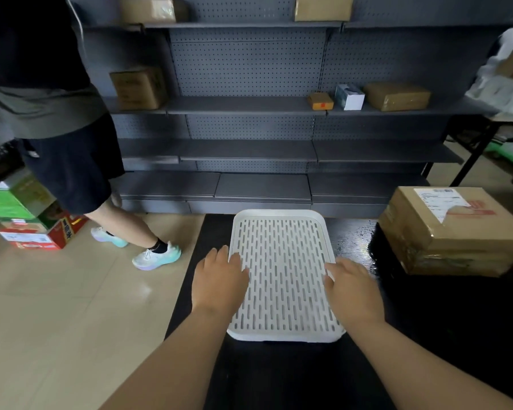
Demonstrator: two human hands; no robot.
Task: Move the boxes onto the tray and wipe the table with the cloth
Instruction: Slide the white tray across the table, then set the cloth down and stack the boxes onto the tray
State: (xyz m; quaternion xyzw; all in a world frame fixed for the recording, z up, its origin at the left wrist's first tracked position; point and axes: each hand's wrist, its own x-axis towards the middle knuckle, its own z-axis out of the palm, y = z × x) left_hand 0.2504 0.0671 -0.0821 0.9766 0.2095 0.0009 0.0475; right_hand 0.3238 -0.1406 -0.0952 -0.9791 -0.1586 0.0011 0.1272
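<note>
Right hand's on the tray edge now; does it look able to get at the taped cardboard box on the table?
Probably yes. The right hand rests on the tray, and the cardboard box sits on the same table to its right, with only bare tabletop between them.

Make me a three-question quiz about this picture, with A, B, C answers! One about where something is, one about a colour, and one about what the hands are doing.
1. Where is the big cardboard box?
A. On the tray
B. On the dark table, right of the tray
C. On the floor

2. What colour is the tray?
A. White
B. Red
C. Green

3. What are the hands doing?
A. Holding a cloth
B. Lifting a box
C. Resting on the tray's two sides

Answers:
1. B, since the box sits on the table beside the tray.
2. A, it is white with slots.
3. C, the left hand and right hand each lie on one side, and the tray is empty.
</note>
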